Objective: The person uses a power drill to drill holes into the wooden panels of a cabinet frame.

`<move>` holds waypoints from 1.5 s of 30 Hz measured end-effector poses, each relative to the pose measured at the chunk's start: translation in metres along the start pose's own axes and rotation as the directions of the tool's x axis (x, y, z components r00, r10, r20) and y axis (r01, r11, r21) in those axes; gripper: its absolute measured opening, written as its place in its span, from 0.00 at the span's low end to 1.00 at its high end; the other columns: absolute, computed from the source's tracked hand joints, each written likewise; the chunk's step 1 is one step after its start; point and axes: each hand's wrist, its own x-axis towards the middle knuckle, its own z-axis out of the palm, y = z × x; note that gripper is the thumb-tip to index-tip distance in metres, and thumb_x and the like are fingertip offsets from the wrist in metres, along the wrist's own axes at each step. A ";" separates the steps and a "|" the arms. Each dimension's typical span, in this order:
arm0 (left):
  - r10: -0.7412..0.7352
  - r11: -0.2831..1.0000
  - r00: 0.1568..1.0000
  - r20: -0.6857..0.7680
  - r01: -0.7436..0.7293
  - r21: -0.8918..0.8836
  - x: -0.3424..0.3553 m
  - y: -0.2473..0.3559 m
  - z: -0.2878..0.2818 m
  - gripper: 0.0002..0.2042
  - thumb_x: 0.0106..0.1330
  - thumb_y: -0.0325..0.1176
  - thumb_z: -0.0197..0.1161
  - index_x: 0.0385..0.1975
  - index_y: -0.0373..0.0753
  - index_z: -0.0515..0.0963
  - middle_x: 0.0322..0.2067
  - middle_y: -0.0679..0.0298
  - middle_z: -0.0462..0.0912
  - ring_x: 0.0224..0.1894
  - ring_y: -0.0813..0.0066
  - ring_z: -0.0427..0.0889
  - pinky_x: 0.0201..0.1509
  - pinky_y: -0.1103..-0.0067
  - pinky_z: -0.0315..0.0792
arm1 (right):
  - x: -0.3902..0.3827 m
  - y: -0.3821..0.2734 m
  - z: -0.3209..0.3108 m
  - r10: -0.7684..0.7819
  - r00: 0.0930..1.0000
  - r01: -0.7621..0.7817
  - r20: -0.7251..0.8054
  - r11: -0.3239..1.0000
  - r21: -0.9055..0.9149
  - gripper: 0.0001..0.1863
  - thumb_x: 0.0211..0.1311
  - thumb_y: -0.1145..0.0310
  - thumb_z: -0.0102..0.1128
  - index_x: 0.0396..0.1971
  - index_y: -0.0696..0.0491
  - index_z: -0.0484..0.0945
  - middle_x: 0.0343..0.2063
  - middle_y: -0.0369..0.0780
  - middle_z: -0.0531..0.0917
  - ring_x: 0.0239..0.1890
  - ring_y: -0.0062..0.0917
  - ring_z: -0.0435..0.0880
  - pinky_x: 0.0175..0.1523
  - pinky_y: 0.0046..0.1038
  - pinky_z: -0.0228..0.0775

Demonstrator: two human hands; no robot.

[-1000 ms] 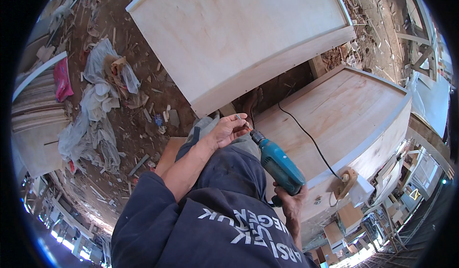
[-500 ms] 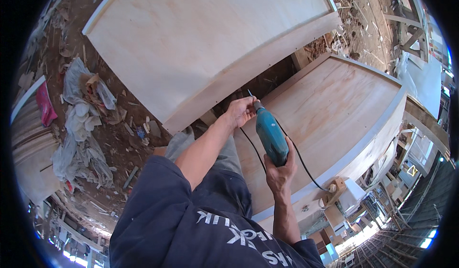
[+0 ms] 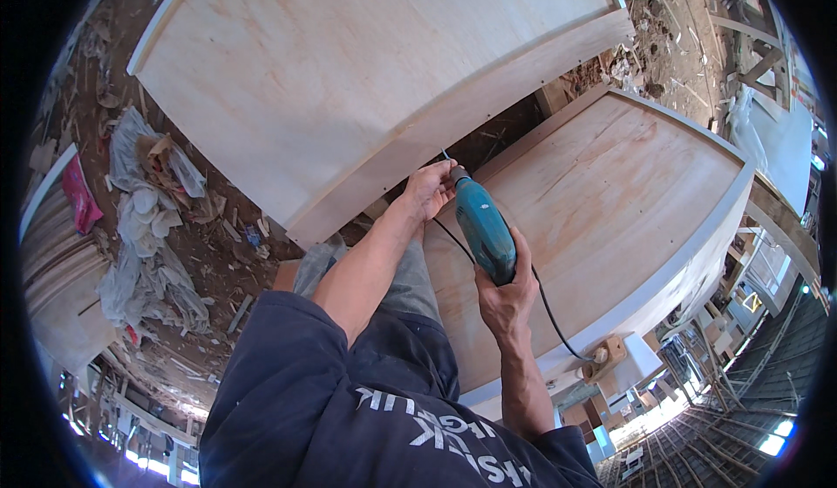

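Note:
A teal power drill [image 3: 485, 229] points away from me, its black cord trailing to the right. My right hand [image 3: 506, 292] is wrapped round the drill's rear end. At the front, my left hand [image 3: 429, 190] has its fingers closed at the drill's dark chuck [image 3: 459, 173]. A thin bit [image 3: 446, 154] sticks out of the chuck, its tip at or very near the side edge of the far wooden panel [image 3: 349, 61]; I cannot tell whether it touches. Small dark holes dot that edge. Beneath the drill lies a second wooden panel [image 3: 610, 183] with a raised pale rim.
A dark gap [image 3: 506, 131] separates the two panels. Crumpled plastic sheeting [image 3: 144, 218] and wood scraps litter the ground on the left, beside stacked boards [image 3: 61, 270]. A wooden block [image 3: 610, 355] stands by the cord at the near right panel's edge.
The drill and both hands have shifted slightly left, and the bit has come closer to the far panel's edge. The view has also moved a little.

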 end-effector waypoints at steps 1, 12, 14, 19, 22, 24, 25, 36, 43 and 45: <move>-0.002 1.000 1.000 0.001 0.002 -0.001 0.001 0.000 0.000 0.10 0.75 0.37 0.54 0.49 0.41 0.77 0.45 0.60 0.85 0.45 0.69 0.82 0.49 0.71 0.79 | 0.001 0.000 0.000 -0.001 1.000 0.001 0.000 1.000 0.000 0.35 0.53 0.76 0.68 0.64 0.54 0.67 0.42 0.56 0.84 0.43 0.49 0.87 0.45 0.39 0.79; -0.095 0.940 0.941 0.324 0.192 -0.282 -0.098 0.009 0.074 0.20 0.69 0.52 0.60 0.39 0.37 0.77 0.37 0.56 0.83 0.39 0.63 0.84 0.46 0.68 0.81 | 0.021 -0.041 -0.001 0.131 0.985 -0.110 0.114 0.979 -0.172 0.38 0.52 0.78 0.63 0.65 0.50 0.62 0.39 0.58 0.84 0.41 0.55 0.85 0.44 0.46 0.79; -0.103 0.930 0.950 0.296 0.197 -0.309 -0.101 0.008 0.075 0.21 0.67 0.53 0.60 0.37 0.37 0.76 0.36 0.55 0.82 0.38 0.62 0.84 0.45 0.68 0.81 | 0.026 -0.050 0.000 0.180 0.973 -0.155 0.142 0.973 -0.170 0.36 0.53 0.79 0.63 0.64 0.50 0.63 0.43 0.59 0.83 0.47 0.55 0.84 0.50 0.45 0.79; -0.127 0.931 0.970 0.206 0.188 -0.312 -0.095 0.011 0.075 0.18 0.66 0.50 0.60 0.34 0.38 0.75 0.35 0.55 0.82 0.33 0.62 0.84 0.41 0.67 0.82 | 0.031 -0.054 0.001 0.210 0.964 -0.178 0.165 0.966 -0.187 0.36 0.53 0.78 0.63 0.64 0.50 0.63 0.40 0.59 0.84 0.46 0.56 0.84 0.49 0.45 0.78; -0.120 0.935 0.969 0.216 0.183 -0.304 -0.094 0.015 0.077 0.18 0.64 0.50 0.62 0.37 0.40 0.70 0.31 0.56 0.81 0.32 0.65 0.83 0.40 0.68 0.81 | 0.033 -0.053 0.003 0.215 0.962 -0.179 0.170 0.962 -0.205 0.36 0.52 0.79 0.63 0.64 0.49 0.63 0.40 0.59 0.84 0.46 0.56 0.84 0.48 0.46 0.78; -0.118 0.930 0.970 0.210 0.182 -0.319 -0.092 0.016 0.078 0.18 0.64 0.50 0.62 0.36 0.41 0.70 0.31 0.56 0.81 0.31 0.64 0.83 0.39 0.68 0.81 | 0.036 -0.053 0.004 0.208 0.963 -0.171 0.171 0.963 -0.206 0.36 0.52 0.79 0.63 0.64 0.49 0.63 0.41 0.59 0.83 0.46 0.56 0.84 0.48 0.46 0.78; -0.117 0.928 0.971 0.208 0.181 -0.327 -0.090 0.016 0.078 0.18 0.64 0.50 0.62 0.36 0.41 0.70 0.31 0.56 0.81 0.31 0.64 0.83 0.39 0.67 0.81 | 0.037 -0.054 0.004 0.204 0.964 -0.167 0.172 0.964 -0.206 0.36 0.52 0.79 0.63 0.64 0.50 0.64 0.41 0.59 0.83 0.46 0.56 0.84 0.47 0.46 0.78; -0.143 0.901 0.978 0.153 0.193 -0.389 -0.072 0.015 0.076 0.18 0.62 0.50 0.64 0.35 0.40 0.71 0.29 0.55 0.81 0.29 0.62 0.83 0.36 0.66 0.81 | 0.055 -0.051 0.008 0.177 0.965 -0.135 0.195 0.968 -0.213 0.36 0.51 0.79 0.63 0.63 0.50 0.64 0.42 0.57 0.83 0.45 0.56 0.83 0.47 0.46 0.78; -0.132 0.893 0.975 0.180 0.195 -0.405 -0.066 0.017 0.073 0.19 0.62 0.50 0.63 0.35 0.40 0.71 0.29 0.56 0.81 0.30 0.61 0.83 0.36 0.67 0.81 | 0.063 -0.046 0.012 0.164 0.962 -0.112 0.217 0.966 -0.232 0.36 0.51 0.79 0.63 0.63 0.50 0.64 0.42 0.56 0.83 0.45 0.55 0.84 0.46 0.46 0.78; -0.115 0.892 0.975 0.189 0.186 -0.412 -0.061 0.015 0.071 0.19 0.62 0.50 0.63 0.35 0.40 0.70 0.29 0.56 0.81 0.30 0.62 0.83 0.36 0.67 0.80 | 0.063 -0.042 0.015 0.152 0.964 -0.104 0.217 0.971 -0.217 0.36 0.51 0.79 0.62 0.63 0.50 0.64 0.42 0.56 0.83 0.45 0.55 0.84 0.46 0.45 0.78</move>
